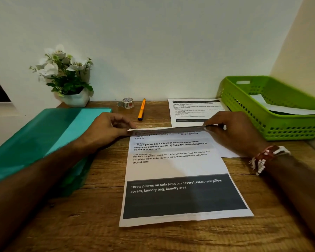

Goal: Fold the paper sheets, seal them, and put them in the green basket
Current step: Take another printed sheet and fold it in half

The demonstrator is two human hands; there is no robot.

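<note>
— Pinching the far edge of the printed sheet (175, 166), are we?

— Yes. Our left hand (105, 128) and right hand (233, 131) are each gripping a far corner in their fingers (125, 123), holding that edge raised off the tabletop (102, 215). The sheet is running lengthwise away from us, so we are likely folding toward ourselves.

— And the green basket (273, 128)?

— Sitting far right, nearer our right hand, by the white wall (162, 51). The tape roll (128, 102) is lying behind our left.
</note>
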